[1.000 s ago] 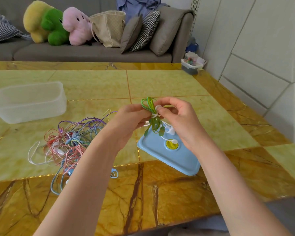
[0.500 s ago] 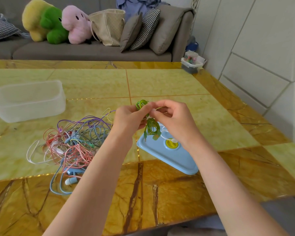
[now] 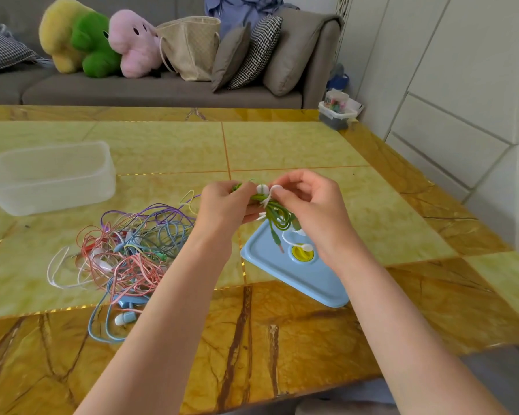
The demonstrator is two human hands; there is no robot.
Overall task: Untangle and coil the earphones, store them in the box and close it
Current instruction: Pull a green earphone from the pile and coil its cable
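Nearest the viewer, the blue lid (image 3: 294, 274) lies flat on the table (image 3: 282, 339), taken here as landmark. Directly above its far end, a green coil (image 3: 277, 217) of earphones is held between both hands: the left hand (image 3: 225, 205) pinches one end of the bundle, and the right hand (image 3: 309, 211) pinches white earbuds (image 3: 265, 190) at the binding point. A green plug and white buds dangle over the lid. Left of the lid, a tangle (image 3: 129, 247) of pink, blue and purple cords is heaped. Farther left and beyond, the clear box (image 3: 48, 175) stands open, well apart from the lid. Behind everything, a sofa (image 3: 162, 91) carries plush toys.

Risk: if either pinch slackens, the loops are likely to spring open; the dangling ends could snag the tangle. Hidden: the wrap itself is covered by fingers, so whether it is secured cannot be told. Cord ownership within the tangle is indistinct.
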